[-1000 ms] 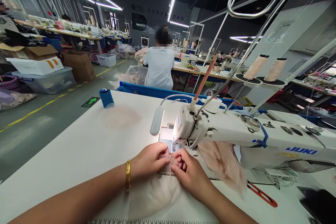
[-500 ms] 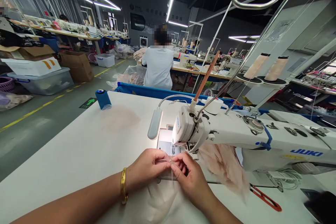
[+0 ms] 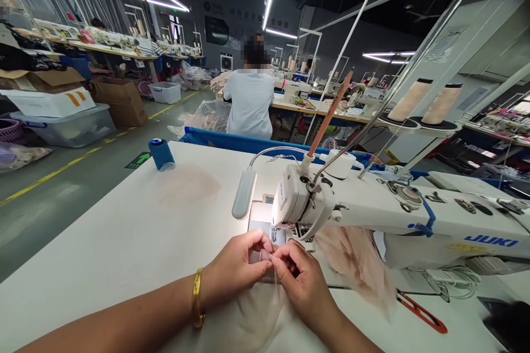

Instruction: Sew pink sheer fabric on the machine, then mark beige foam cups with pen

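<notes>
Basically, the sheer cloth is at 6 o'clock of the machine's needle area, its top edge up btwn both hands & the rest draped toward 6 o'clock over the desk. L hand has fingers curled, thumb & index pinching the cloth's edge; R hand does the same just beside it, fingertips v. close to L's, other fingers folded in. Bangle on L wrist.

From the pinched edge: lamp, lit, at 11 o'clock; machine head at 12 to 1, arm running out to 3. Peach cloth bunched at 3, partly under the arm. Red tool btwn 3 & 4, flat on desk, w/ coiled cord near it. Blue spool upright at 10, by desk edge. Thread cones up at 2. Person in light top at 12, well apart, back turned.
</notes>
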Available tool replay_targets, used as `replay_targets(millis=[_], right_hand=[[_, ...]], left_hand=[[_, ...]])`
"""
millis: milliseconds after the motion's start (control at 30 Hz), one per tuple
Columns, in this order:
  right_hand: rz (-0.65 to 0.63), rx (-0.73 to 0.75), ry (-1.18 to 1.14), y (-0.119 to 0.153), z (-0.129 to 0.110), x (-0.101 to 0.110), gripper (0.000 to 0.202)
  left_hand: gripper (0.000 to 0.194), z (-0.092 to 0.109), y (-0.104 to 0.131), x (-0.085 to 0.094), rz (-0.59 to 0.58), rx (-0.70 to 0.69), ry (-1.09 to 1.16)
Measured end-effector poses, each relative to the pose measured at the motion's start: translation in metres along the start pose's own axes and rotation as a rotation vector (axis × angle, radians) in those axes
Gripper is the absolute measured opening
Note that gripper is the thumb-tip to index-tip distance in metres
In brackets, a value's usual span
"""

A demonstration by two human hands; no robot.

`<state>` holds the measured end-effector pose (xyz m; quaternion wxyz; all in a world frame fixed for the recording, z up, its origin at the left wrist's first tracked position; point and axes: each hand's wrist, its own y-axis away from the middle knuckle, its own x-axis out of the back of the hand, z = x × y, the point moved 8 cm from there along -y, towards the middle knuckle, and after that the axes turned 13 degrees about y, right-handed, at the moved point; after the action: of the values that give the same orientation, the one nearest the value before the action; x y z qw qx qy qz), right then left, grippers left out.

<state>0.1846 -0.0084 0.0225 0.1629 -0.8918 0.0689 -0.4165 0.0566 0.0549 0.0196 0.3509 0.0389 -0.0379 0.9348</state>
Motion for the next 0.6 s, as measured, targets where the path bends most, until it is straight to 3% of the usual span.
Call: replay_targets(millis=[167, 367, 600], right_hand=[[-0.031, -0.045, -0.089, 0.002, 0.004, -0.002, 0.025], [-0.041, -0.038, -0.138, 0.001, 0.002, -0.002, 0.024], [-0.034, -0.043, -0.148, 0.003, 0.004, -0.002, 0.025]], left_hand=[[0.022, -0.012, 0.000, -0.007, -0.004, 0.169, 0.226], [0.021, -0.015, 0.002, -0.011, -0.018, 0.255, 0.273], [0.020, -0.011, 0.001, -0.008, 0.017, 0.118, 0.232]])
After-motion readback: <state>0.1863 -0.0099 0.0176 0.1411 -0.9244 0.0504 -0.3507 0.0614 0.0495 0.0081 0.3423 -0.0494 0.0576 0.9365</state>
